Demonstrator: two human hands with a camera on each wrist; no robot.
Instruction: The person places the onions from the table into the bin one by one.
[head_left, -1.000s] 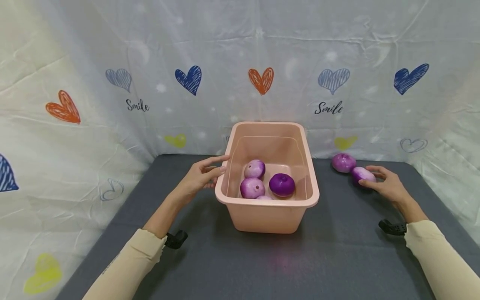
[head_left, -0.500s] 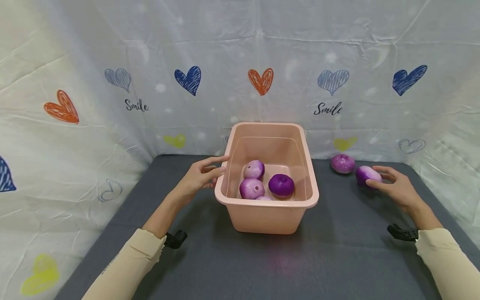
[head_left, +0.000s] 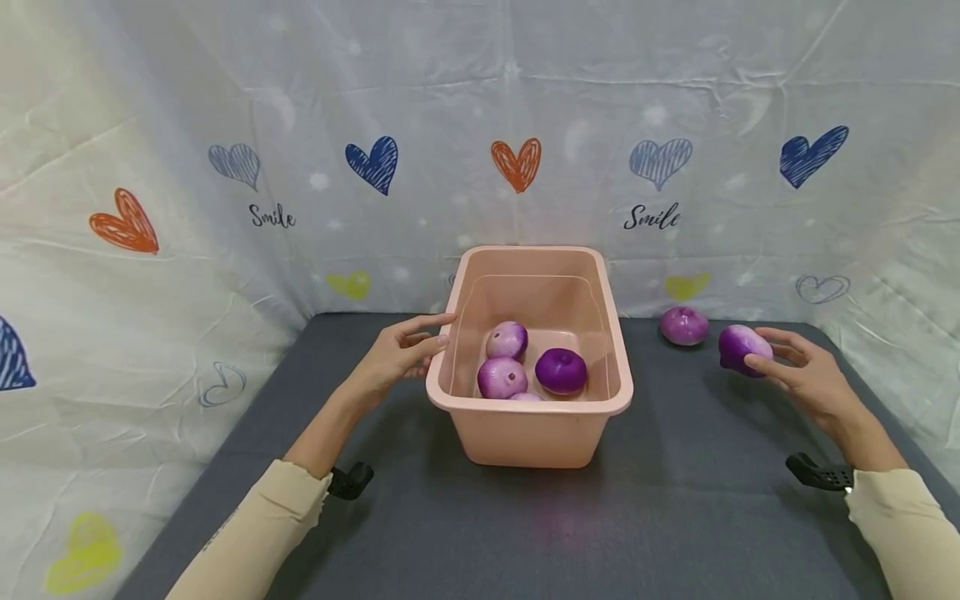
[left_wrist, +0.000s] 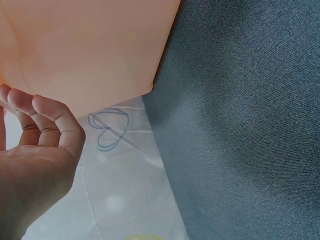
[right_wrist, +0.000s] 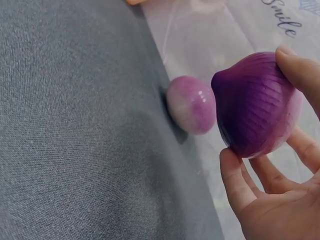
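My right hand (head_left: 813, 387) pinches a purple onion (head_left: 738, 346) between thumb and fingers at the right of the table. In the right wrist view this onion (right_wrist: 257, 105) is held up off the cloth, its pointed end facing left. Just left of it, a second purple onion (head_left: 684, 326) lies at the table's back edge. In the middle stands a pink plastic bin (head_left: 536, 437) with several onions inside, one partly hidden by the front rim. My left hand (head_left: 390, 354) touches the bin's left rim with loosely bent fingers; the left wrist view shows its fingers (left_wrist: 57, 117) beside the outer wall.
A dark grey cloth (head_left: 675, 517) covers the table. Behind it hangs a white curtain (head_left: 450, 100) printed with hearts and "Smile", and the bin's far end stands close to it. More of the curtain closes off both sides.
The right hand has lifted the onion off the cloth and drawn it rightward, away from the other loose onion. My left hand has stayed at the bin's rim.
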